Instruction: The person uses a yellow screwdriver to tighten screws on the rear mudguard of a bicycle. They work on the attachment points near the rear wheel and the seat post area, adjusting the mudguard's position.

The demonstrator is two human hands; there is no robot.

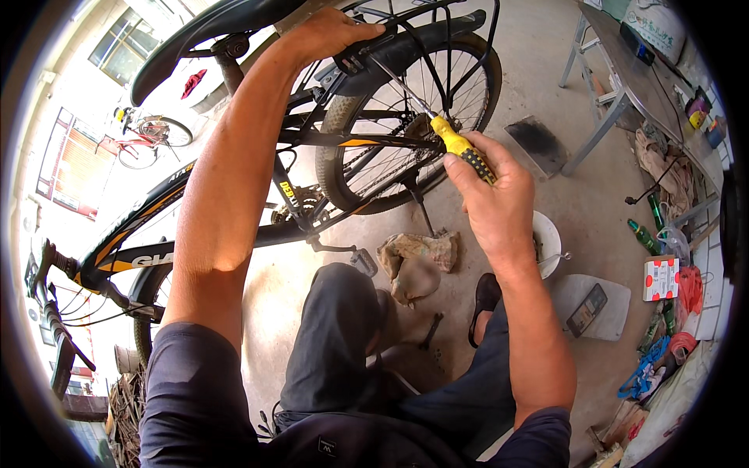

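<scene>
My right hand (499,187) is wrapped round the yellow and black handle of a screwdriver (449,134). Its long metal shaft slants up and left, the tip end reaching the black bracket area by the rear mudguard (437,48) of a bicycle (273,232). At the front of the black rear rack (446,23), my left hand (329,35) closes over the mount, one digit stretched along it and the other fingers mostly hidden. The rear wheel (337,156) stands below, with the chain and kickstand beside it. Partly hidden by my left arm is the saddle (187,47).
A crumpled cloth (421,253) lies on the floor near my shoes. To the right are a white bucket (549,238), a pale slab holding a phone (587,310), a dark flat pad (537,144) and a metal-legged table (624,54). Green bottles (644,235) and clutter line the wall.
</scene>
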